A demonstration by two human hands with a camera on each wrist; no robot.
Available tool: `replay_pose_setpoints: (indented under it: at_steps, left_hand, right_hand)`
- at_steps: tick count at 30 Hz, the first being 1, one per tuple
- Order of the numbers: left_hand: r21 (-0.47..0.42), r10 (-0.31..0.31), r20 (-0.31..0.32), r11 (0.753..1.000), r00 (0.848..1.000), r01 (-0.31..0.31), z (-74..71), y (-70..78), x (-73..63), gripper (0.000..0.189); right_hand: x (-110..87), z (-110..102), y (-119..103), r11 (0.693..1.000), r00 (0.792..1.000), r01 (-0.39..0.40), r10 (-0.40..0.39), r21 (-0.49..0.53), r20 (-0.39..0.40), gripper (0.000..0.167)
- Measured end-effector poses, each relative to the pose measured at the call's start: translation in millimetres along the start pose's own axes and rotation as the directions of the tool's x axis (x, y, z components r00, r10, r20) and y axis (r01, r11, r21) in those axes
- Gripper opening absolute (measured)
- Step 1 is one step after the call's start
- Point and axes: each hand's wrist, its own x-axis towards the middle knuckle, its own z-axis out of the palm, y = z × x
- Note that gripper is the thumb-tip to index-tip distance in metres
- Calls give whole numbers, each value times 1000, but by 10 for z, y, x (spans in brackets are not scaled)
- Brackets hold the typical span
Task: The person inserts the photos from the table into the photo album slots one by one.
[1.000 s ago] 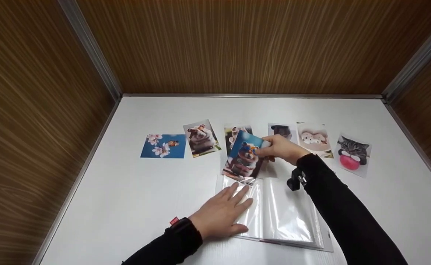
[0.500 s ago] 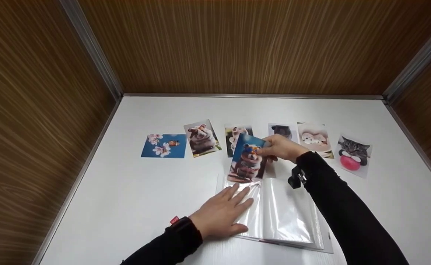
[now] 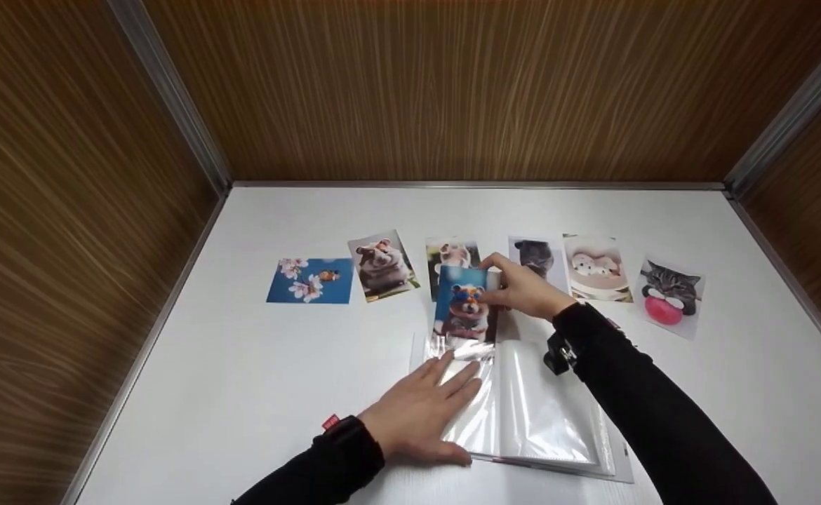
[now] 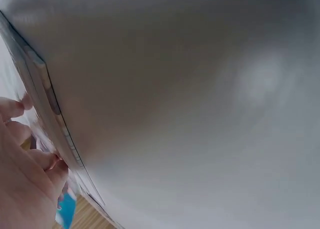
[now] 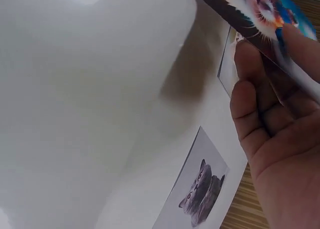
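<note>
My right hand [image 3: 526,289] pinches a photo [image 3: 463,305] of a hamster in blue glasses by its right edge, thumb on the front and fingers behind, as the right wrist view shows. The photo's lower end overlaps the top of the left clear pocket of an open photo album [image 3: 551,407]. Spread flat, my left hand [image 3: 424,410] rests on that left page with its fingers straight. In the left wrist view, the fingertips [image 4: 47,161] lie along the album's edge.
Behind the album lies a row of photos: blossoms [image 3: 309,280], a hamster [image 3: 384,265], a partly covered one [image 3: 445,251], a grey cat [image 3: 538,258], a white pair [image 3: 596,266], and a cat with a pink ball [image 3: 670,294]. Wooden panels [image 3: 452,91] enclose the white table.
The right hand has turned the hamster photo from tilted to nearly upright and brought it down so its lower end meets the left pocket's top. The left hand stays almost still.
</note>
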Motion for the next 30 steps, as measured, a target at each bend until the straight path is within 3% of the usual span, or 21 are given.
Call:
replay_pose_setpoints:
  at_steps: [7,16,19,25,30]
  left_hand:
    - [-17,3,5,1000,1000,-3,7,6,-2,101]
    - [-23,-11,-36,1000,999,10,36,5,19,101]
    - [-9,-20,-43,1000,999,20,32,4,26,101]
    - [1,-46,-30,999,999,46,19,-8,46,100]
    - [41,-54,-36,998,998,56,21,-21,52,100]
  right_hand:
    - [-50,33,21,998,997,68,-69,-15,-32,46]
    - [-76,140,75,973,983,178,-184,-150,-25,49]
    - [-89,182,60,971,984,175,-180,-162,-18,49]
    - [-108,268,24,997,997,75,-74,-19,34,45]
    - [-109,317,15,986,990,141,-138,-89,38,40]
